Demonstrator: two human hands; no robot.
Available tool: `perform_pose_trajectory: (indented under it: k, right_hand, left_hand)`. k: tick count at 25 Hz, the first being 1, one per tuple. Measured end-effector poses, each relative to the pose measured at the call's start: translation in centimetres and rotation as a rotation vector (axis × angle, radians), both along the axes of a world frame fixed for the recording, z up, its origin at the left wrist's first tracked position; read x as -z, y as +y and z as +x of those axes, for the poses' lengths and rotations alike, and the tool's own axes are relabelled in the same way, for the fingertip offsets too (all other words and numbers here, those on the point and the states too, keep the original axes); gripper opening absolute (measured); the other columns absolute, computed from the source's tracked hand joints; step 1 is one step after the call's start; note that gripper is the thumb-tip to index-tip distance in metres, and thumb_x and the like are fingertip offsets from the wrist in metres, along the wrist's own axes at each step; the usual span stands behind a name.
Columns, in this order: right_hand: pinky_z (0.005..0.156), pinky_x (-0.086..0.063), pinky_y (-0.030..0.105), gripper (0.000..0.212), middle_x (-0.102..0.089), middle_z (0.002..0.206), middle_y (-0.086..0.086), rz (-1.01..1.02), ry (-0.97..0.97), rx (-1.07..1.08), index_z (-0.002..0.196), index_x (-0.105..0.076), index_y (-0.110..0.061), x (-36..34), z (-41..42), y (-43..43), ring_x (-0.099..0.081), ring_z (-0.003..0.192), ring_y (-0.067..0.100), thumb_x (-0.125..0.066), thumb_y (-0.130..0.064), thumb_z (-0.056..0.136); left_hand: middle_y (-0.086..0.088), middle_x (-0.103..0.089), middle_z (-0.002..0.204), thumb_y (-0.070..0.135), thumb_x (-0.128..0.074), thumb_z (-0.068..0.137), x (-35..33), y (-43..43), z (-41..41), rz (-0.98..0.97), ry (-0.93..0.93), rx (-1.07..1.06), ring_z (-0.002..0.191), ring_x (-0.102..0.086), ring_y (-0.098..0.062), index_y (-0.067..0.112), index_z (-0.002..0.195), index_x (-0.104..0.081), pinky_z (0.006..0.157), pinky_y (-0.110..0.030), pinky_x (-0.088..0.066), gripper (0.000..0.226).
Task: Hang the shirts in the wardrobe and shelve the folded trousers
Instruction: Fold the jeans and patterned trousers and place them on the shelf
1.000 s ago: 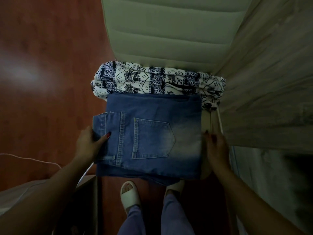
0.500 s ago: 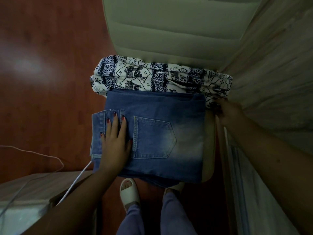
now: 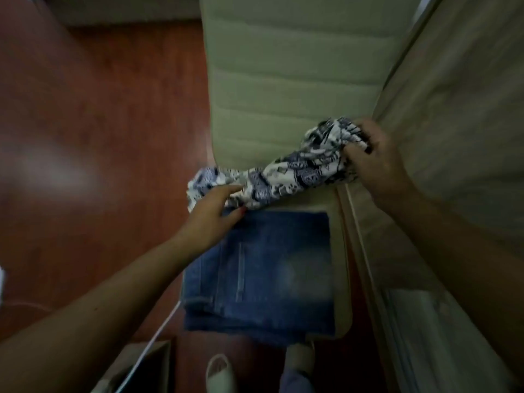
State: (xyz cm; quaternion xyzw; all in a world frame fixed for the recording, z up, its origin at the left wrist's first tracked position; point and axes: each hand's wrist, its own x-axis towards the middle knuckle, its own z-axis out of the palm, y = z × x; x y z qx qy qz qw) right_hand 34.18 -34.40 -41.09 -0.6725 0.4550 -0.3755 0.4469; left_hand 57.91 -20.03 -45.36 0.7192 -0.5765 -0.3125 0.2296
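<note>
Both hands have left the jeans, which stay folded on the chair. Her right hand now clamps the patterned garment, lifting one end; her left hand, fingers loosely open, steadies the other end. Probably heading for the wardrobe next.

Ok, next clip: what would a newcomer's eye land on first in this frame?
First, the black-and-white patterned garment, bunched and stretched between both hands in mid-frame: the right hand grips its raised end, and the left hand is at its lower end. Just below lie the folded blue jeans on a pale chair seat. The red-brown floor fills the left side.
</note>
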Motion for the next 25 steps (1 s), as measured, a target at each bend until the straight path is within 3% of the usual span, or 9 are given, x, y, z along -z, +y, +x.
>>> perform_pose_trajectory:
  k: [2, 4, 8, 11, 15, 17, 20, 23, 25]
  right_hand:
    - [0.074, -0.048, 0.023, 0.026, -0.062, 0.086, 0.002, -0.071, 0.030, -0.120, 0.092, -0.061, -0.026, -7.5, 1.7, -0.4, -0.057, 0.081, 0.006, -0.051, -0.025, 0.069]
    - [0.065, -0.041, 0.013, 0.025, -0.060, 0.080, -0.004, -0.175, 0.106, -0.214, 0.091, -0.062, -0.020, -16.3, 3.3, -0.1, -0.053, 0.070, -0.002, -0.052, -0.019, 0.068]
    - [0.068, -0.044, 0.028, 0.025, -0.060, 0.081, 0.007, -0.339, 0.161, -0.364, 0.093, -0.062, -0.010, -31.3, 5.5, 1.9, -0.053, 0.074, 0.013, -0.052, -0.006, 0.071]
    - [0.081, -0.051, 0.034, 0.019, -0.067, 0.091, 0.004, -0.357, 0.183, -0.431, 0.096, -0.065, -0.010, -38.2, 6.2, 3.8, -0.061, 0.085, 0.013, -0.057, -0.005, 0.080]
    - [0.079, -0.051, 0.029, 0.015, -0.067, 0.095, 0.010, -0.408, 0.205, -0.432, 0.099, -0.064, -0.008, -44.1, 5.1, 6.7, -0.063, 0.087, 0.016, -0.058, -0.004, 0.086]
    - [0.079, -0.051, 0.032, 0.016, -0.066, 0.096, 0.016, -0.454, 0.197, -0.368, 0.099, -0.063, -0.007, -45.9, 3.7, 6.8, -0.063, 0.087, 0.019, -0.055, -0.003, 0.085]
    - [0.080, -0.050, 0.032, 0.030, -0.062, 0.094, 0.010, -0.461, 0.185, -0.314, 0.106, -0.057, -0.017, -46.9, 1.2, 6.5, -0.060, 0.086, 0.010, -0.050, 0.004, 0.087]
    - [0.080, -0.048, 0.031, 0.039, -0.061, 0.101, 0.004, -0.500, 0.309, -0.318, 0.112, -0.053, -0.027, -47.2, -0.8, 6.2, -0.060, 0.092, 0.012, -0.050, 0.002, 0.087]
    - [0.074, -0.050, 0.025, 0.032, -0.064, 0.095, 0.003, -0.537, 0.361, -0.298, 0.105, -0.056, -0.028, -47.8, -1.6, 6.3, -0.062, 0.084, 0.009, -0.056, -0.002, 0.086]
  left_hand:
    - [0.001, -0.045, 0.137, 0.015, -0.062, 0.089, -6.8, -2.5, 0.9, -0.161, 0.055, 0.017, 0.129, -0.040, -0.012, 0.011, 0.138, -0.044, 0.099, -0.017, -0.029, 0.052]
    - [0.006, -0.040, 0.137, 0.017, -0.067, 0.086, -15.1, -4.3, 2.0, -0.329, 0.044, 0.083, 0.127, -0.035, -0.004, 0.013, 0.140, -0.041, 0.102, -0.018, -0.028, 0.060]
    - [-0.002, -0.049, 0.137, 0.042, -0.073, 0.072, -28.2, -5.0, 3.8, -0.582, -0.071, 0.311, 0.125, -0.044, -0.010, 0.013, 0.134, -0.046, 0.105, -0.022, -0.034, 0.073]
    - [0.002, -0.059, 0.127, 0.034, -0.077, 0.071, -32.2, -3.8, 3.4, -0.530, 0.050, 0.328, 0.114, -0.056, -0.009, 0.018, 0.126, -0.052, 0.101, -0.031, -0.044, 0.063]
    - [0.007, -0.064, 0.120, 0.035, -0.076, 0.074, -34.8, -1.7, 3.3, -0.431, 0.052, 0.304, 0.106, -0.062, -0.008, 0.033, 0.133, -0.044, 0.093, -0.032, -0.051, 0.067]
    - [0.011, -0.067, 0.107, 0.033, -0.072, 0.079, -35.7, -0.9, 4.0, -0.426, 0.001, 0.295, 0.094, -0.063, -0.004, 0.034, 0.124, -0.051, 0.083, -0.026, -0.051, 0.050]
    - [0.024, -0.061, 0.085, 0.019, -0.067, 0.083, -37.8, 0.6, 4.9, -0.511, -0.092, 0.301, 0.077, -0.054, 0.006, 0.034, 0.103, -0.055, 0.072, -0.022, -0.043, 0.027]
    - [0.007, -0.062, 0.104, 0.015, -0.061, 0.080, -40.6, 1.2, 5.8, -0.607, -0.169, 0.356, 0.090, -0.058, -0.008, 0.017, 0.116, -0.050, 0.081, -0.027, -0.047, 0.037]
    - [0.008, -0.056, 0.115, 0.012, -0.063, 0.081, -42.7, 1.5, 6.4, -0.650, -0.247, 0.395, 0.099, -0.056, -0.008, 0.016, 0.124, -0.044, 0.086, -0.013, -0.043, 0.048]
